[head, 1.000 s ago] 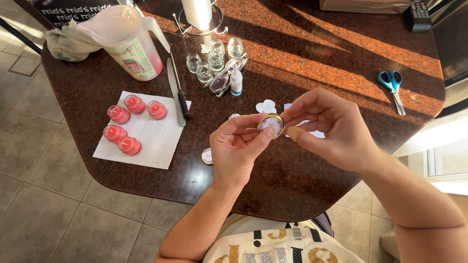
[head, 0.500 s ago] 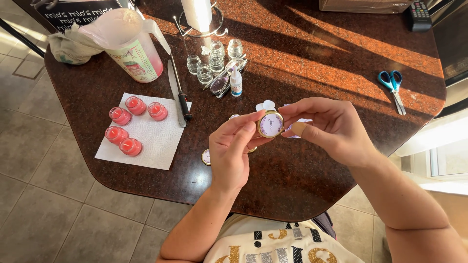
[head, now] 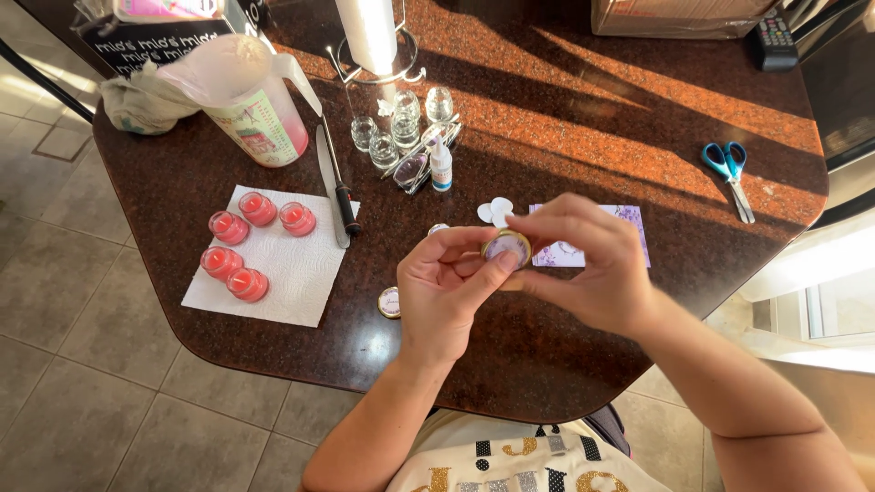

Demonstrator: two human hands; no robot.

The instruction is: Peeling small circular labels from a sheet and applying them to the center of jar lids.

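Note:
Over the dark stone table, my left hand and my right hand meet on a small round gold-rimmed lid with a pale sticker on its face. The left thumb presses on the lid's front and the right fingers pinch its edge. A second gold lid lies on the table just left of my left hand. Several small jars of pink wax stand on a white paper towel to the left. White round stickers and a purple sticker sheet lie behind my hands.
A plastic jug with pink liquid, a knife, empty glass jars, glasses and a small dropper bottle stand at the back. Blue scissors lie at the right, a remote at the far right corner.
The lid has turned from edge-on to face the camera, and my left thumb has come onto its front. Both hands stay together above the table.

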